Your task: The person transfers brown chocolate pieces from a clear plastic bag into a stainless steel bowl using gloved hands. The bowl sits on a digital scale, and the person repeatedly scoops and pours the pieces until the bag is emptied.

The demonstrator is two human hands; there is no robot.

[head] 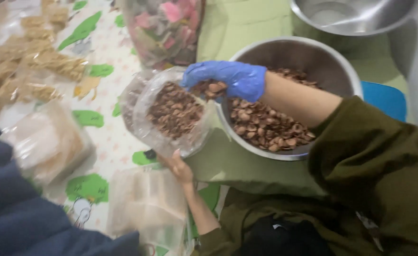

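1. Clear plastic forms the bag [173, 111] at the centre of the view, and it is partly filled with brown chip pieces [175, 110]; its mouth is turned toward three o'clock, against the rim of a steel bowl [332, 66].
2. The bag is gripped from below by the bare left hand [179, 168] at six o'clock of it, with the thumb pressed on the plastic.
3. A blue glove is worn on the right hand [228, 78], which is closed around a handful of the same brown pieces at the bag's mouth, at about two o'clock of the bag.
4. The steel bowl is seen at three o'clock of the bag, with more brown chip pieces heaped along its near side.
5. A second, empty steel bowl [355, 16] is set at twelve o'clock of the first.
6. A green cloth [237, 166] is spread beneath both bowls.
7. A bag of pink and dark snacks [164, 26] stands at twelve o'clock.
8. Packed bags of pale stick snacks [43, 61] are laid at ten o'clock on a patterned mat [109, 137].
9. A dark blue sleeve [14, 213] of another person is seen at eight o'clock.
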